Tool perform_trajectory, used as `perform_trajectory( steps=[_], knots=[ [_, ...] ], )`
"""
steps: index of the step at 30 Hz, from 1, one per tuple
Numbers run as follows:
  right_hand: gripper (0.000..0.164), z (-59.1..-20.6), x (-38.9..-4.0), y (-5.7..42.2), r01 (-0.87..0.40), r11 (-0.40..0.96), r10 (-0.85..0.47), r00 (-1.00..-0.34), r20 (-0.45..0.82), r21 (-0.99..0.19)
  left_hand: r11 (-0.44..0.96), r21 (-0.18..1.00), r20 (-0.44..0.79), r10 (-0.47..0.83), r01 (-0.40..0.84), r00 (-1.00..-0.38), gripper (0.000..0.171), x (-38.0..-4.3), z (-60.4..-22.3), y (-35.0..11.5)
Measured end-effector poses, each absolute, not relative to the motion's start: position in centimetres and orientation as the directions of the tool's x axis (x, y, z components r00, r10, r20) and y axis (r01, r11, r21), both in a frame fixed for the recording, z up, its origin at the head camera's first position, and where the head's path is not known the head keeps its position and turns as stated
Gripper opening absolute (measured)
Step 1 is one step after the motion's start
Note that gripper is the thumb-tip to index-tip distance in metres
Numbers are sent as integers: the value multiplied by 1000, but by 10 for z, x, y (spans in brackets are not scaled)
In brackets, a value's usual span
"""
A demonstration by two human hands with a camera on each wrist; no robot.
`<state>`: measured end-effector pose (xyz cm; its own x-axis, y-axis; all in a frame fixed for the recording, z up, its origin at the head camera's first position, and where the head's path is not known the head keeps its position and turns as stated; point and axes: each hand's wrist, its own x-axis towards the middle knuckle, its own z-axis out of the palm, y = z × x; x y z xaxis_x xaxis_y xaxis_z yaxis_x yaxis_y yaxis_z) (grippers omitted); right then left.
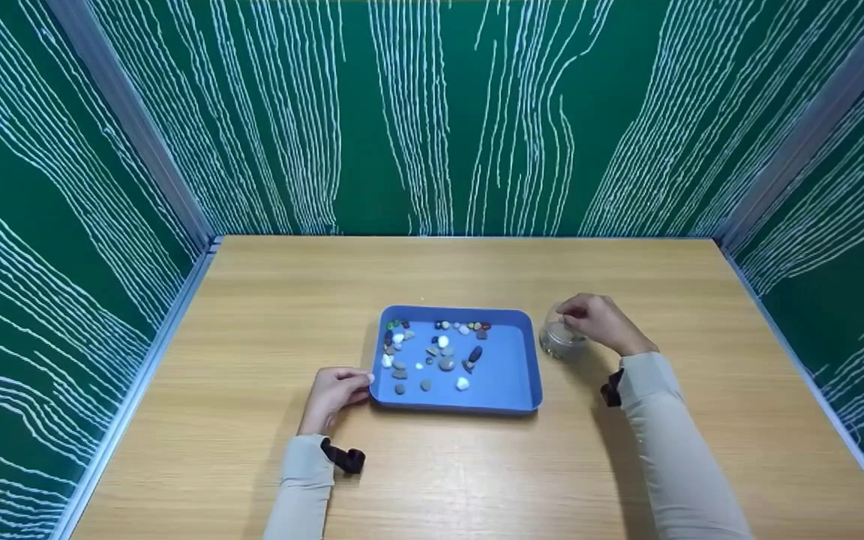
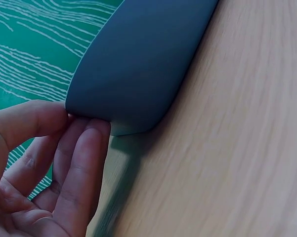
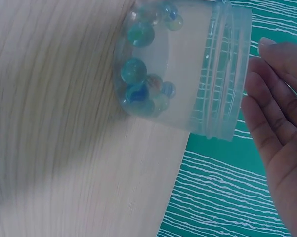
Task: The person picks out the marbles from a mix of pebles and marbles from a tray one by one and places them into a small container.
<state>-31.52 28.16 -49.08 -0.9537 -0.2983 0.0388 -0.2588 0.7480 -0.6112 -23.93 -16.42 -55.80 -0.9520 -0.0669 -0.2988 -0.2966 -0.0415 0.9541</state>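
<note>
A shallow blue tray (image 1: 511, 375) lies on the table with small stones and pebbles inside. My left hand (image 1: 336, 394) pinches its left edge near the front corner; in the left wrist view the thumb and fingers (image 2: 91, 140) meet at the tray wall (image 2: 138, 64). To the right of the tray stands a clear jar (image 1: 561, 341), lidless, holding several glass marbles (image 3: 133, 71) at its bottom. Over the jar's mouth is my right hand (image 1: 601, 321), fingertips right at the rim. Between its thumb and fingers (image 3: 262, 106) no object shows in the right wrist view.
Dark and grey stones (image 1: 446, 363) spread over the tray's left and middle, with small coloured pieces (image 1: 477, 326) along its back wall. The wooden table (image 1: 447, 472) is bordered by green panels (image 1: 357, 150) with white lines. Each wrist wears a black camera (image 1: 346, 457).
</note>
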Motion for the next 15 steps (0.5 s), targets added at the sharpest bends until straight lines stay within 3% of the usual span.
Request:
perform_trajectory(
  steps=[15],
  knots=[
    [22, -483, -322, 257, -195, 745, -285, -958, -40, -638, -25, 948, -317, -87, -316, -944, 18, -241, -559, -164]
  ],
)
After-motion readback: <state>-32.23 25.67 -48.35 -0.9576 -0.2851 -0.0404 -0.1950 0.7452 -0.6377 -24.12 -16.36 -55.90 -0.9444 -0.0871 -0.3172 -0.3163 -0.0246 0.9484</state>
